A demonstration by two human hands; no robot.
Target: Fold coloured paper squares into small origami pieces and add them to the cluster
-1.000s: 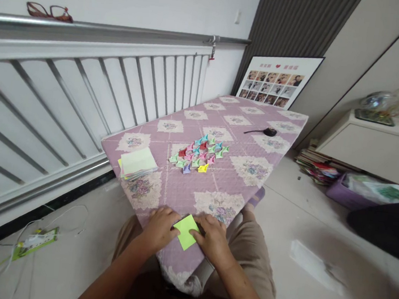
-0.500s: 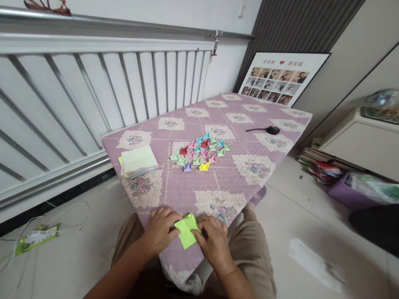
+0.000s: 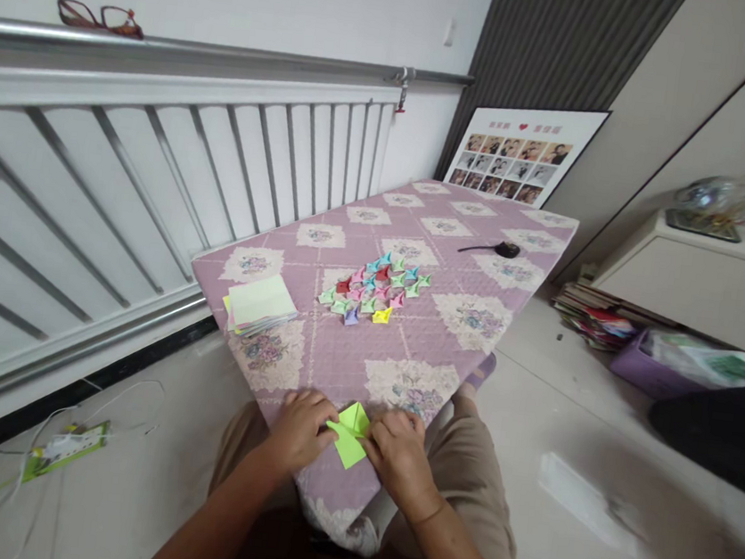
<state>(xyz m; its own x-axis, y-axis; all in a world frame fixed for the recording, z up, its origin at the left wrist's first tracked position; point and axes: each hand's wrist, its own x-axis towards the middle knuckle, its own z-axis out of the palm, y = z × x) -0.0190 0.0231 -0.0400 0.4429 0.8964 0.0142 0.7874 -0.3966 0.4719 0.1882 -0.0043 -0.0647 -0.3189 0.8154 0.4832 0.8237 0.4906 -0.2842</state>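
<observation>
Head camera: from my distant seat I look down on a table under a purple quilted cloth with cream floral patches (image 3: 337, 356); I place everything by the cluster of small folded paper shapes in mixed colours (image 3: 382, 291) lying on it.
Green paper: the bright lime-green square sheet (image 3: 348, 447) sits on the person's side of the cluster, near the table corner, one corner pointing towards the person; creases cross its far half, where it looks partly raised.
Left hand: I see the bare left hand (image 3: 306, 424) pinching the sheet's left corner between thumb and fingers.
Right hand: the bare right hand (image 3: 397, 448) pinches the right corner, thumb over the near edge; its fingertips are partly hidden from me.
Paper stack: a loose pile of pale square sheets with a yellow edge (image 3: 262, 301) lies left of the cluster, well apart.
Black object: a small rounded black item with a thin tail (image 3: 507, 250) rests beyond the cluster, to its right.
</observation>
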